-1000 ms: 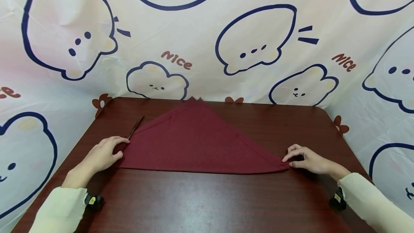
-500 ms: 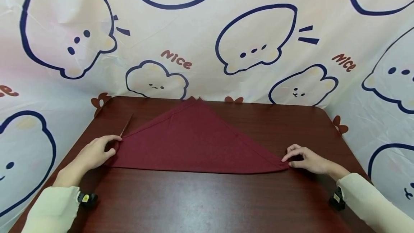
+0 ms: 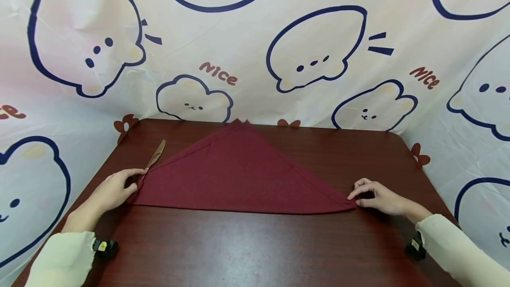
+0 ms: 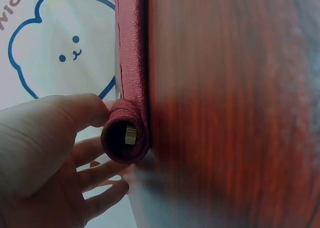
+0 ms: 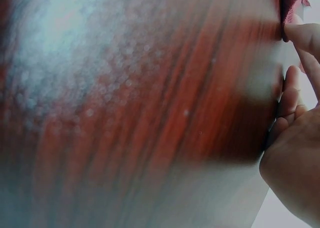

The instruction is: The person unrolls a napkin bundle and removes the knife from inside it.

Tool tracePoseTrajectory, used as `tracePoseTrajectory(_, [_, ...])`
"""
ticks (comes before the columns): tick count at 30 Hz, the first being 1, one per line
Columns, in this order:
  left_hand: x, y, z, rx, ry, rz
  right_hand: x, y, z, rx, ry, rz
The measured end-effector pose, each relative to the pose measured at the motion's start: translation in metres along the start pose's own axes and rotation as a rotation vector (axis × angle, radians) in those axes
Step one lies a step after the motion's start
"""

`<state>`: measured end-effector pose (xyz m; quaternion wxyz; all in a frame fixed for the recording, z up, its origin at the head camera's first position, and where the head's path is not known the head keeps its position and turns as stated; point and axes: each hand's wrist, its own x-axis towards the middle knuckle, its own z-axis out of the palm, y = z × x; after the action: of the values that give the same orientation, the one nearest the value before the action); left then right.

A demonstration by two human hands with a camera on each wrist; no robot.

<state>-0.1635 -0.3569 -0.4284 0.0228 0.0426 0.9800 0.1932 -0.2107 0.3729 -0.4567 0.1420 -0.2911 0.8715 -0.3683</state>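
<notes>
Between our two hands, a dark red cloth folded into a broad triangle lies on a glossy reddish-brown wooden surface. Its long straight edge runs from one hand to the other on the side nearest us, while its peak points away from us, well beyond both hands. At its left end, our left hand pinches the cloth between thumb and fingers, where the fabric is wound into a snug tube. Just past those fingertips, a slender gold-toned metal knife slants away from us and toward our right, its lower part hidden at the cloth's edge. Beside our left thumb, we look into the tube's open end and see a small gold-toned metal piece; we cannot tell whether it belongs to the knife. At the opposite end, our right hand holds the cloth's corner between thumb and fingertips. Behind our wrists we wear pale sleeves, and far beyond our hands hangs a whitish sheet printed with blue-outlined cartoon animals.
</notes>
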Motion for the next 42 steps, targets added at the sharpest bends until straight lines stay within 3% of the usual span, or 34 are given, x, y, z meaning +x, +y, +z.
tracePoseTrajectory(8, [-0.002,0.005,0.003,-0.013,0.019,0.037,-0.001,0.002,0.001,0.010,0.004,-0.005])
tracePoseTrajectory(18, [-0.003,0.005,0.009,0.046,0.000,0.110,-0.002,0.005,0.001,0.023,-0.007,0.001])
tracePoseTrajectory(28, [-0.004,-0.002,0.008,0.082,0.031,0.082,-0.002,0.002,0.003,0.019,-0.002,-0.015])
tracePoseTrajectory(42, [-0.005,-0.011,-0.002,0.047,0.034,0.034,0.000,0.001,0.001,0.018,-0.008,-0.016])
